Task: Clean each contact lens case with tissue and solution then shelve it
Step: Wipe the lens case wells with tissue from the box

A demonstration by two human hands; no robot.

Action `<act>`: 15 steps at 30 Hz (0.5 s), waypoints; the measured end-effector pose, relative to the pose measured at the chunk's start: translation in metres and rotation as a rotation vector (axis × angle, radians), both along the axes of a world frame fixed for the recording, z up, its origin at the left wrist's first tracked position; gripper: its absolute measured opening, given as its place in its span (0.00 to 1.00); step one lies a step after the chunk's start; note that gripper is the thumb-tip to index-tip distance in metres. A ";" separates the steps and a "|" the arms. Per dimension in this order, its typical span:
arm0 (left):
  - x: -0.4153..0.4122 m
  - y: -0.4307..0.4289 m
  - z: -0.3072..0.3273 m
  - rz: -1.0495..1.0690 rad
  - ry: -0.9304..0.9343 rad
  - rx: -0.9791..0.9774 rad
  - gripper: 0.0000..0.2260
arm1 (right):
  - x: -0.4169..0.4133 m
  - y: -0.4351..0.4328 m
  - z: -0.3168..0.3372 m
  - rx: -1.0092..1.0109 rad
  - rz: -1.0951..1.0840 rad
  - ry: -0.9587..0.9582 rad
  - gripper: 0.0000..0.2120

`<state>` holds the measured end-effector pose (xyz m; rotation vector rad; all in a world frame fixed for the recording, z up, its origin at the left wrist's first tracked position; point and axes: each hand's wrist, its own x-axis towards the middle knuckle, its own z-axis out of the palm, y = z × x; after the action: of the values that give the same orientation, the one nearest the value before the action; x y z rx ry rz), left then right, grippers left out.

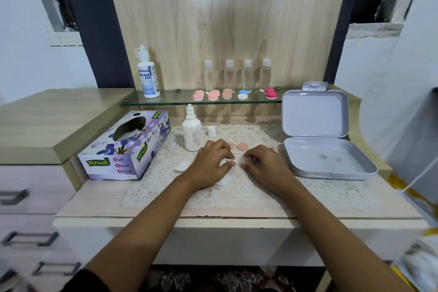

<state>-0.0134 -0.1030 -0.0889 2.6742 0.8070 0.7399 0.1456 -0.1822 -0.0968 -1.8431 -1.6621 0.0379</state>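
Lower left, the tissue box (125, 147); the solution bottle (192, 133) stands beside it; at centre the left hand (209, 161) curls its fingers round a white tissue (228, 163); the pink lens case (238, 146) lies just behind; the right hand (263, 163) pinches a small pale piece (245, 161), too blurred to name.

Both forearms bare, extended forward and converging. Left hand (209, 161) palm down, fingers curled, thumb and fingertips pinching a white tissue (228, 163). Right hand (266, 165) just beside it, palm down, fingers curled toward the left thumb; grasp unclear.
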 end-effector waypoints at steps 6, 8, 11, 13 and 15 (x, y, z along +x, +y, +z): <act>0.000 0.001 0.000 0.018 -0.147 -0.107 0.07 | -0.002 -0.003 0.002 -0.008 -0.017 -0.008 0.13; -0.002 0.001 0.002 0.046 -0.267 -0.142 0.06 | -0.003 -0.004 0.003 -0.023 -0.018 -0.004 0.13; -0.004 0.000 0.002 0.073 -0.389 -0.151 0.06 | -0.005 -0.005 0.004 -0.027 -0.025 -0.006 0.13; -0.005 0.000 0.002 0.078 -0.425 -0.130 0.07 | -0.006 -0.006 0.004 -0.029 -0.028 -0.012 0.16; -0.005 -0.002 0.004 0.073 -0.485 -0.142 0.07 | -0.006 -0.006 0.004 -0.033 -0.025 -0.015 0.19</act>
<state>-0.0182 -0.1049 -0.0846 2.2097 0.7890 1.2320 0.1396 -0.1883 -0.0933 -1.8929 -1.6581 0.0413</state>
